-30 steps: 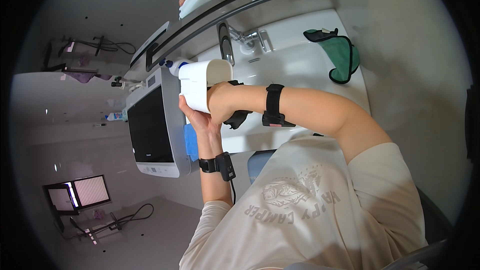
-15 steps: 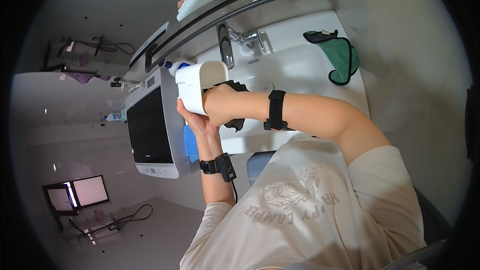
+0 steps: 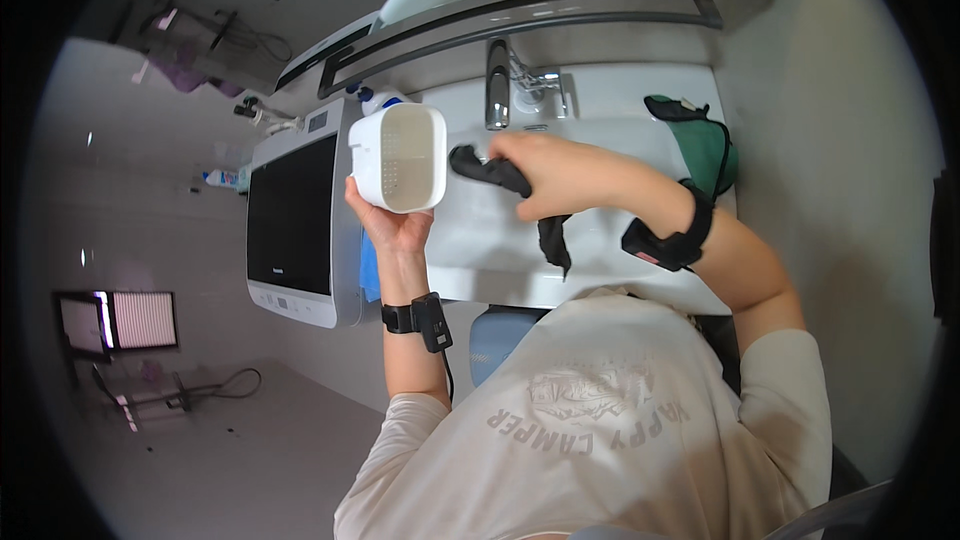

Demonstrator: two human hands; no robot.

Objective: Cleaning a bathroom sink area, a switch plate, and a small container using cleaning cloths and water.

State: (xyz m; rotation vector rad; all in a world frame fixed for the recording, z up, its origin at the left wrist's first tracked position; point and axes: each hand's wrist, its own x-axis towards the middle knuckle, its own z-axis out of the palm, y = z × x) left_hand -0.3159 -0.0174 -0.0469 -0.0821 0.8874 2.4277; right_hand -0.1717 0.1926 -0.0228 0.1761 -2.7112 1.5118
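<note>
A white plastic bin [image 3: 412,158] with rounded corners and small holes in its wall is tipped so that its mouth faces right. My left hand [image 3: 394,225] grips it from below, the thumb along its outer side. Apart from it, over the white sink, my right hand [image 3: 550,175] is closed round a crumpled black cloth [image 3: 490,170]. One end of the cloth sticks out toward the bin and another hangs down beneath my palm. My right fingertips are partly hidden behind the hand.
The white sink [image 3: 640,260] has a chrome faucet [image 3: 498,85] at its back. A green cloth with black edging [image 3: 700,145] lies on the right rim. At left stands a grey appliance with a dark door [image 3: 290,215], a bottle [image 3: 380,100] behind it. A metal bar [image 3: 530,25] runs below the mirror.
My right hand has come out of the bin and moved right with the black cloth. The bin's mouth has turned more toward me, in my left hand. The view has shifted slightly.
</note>
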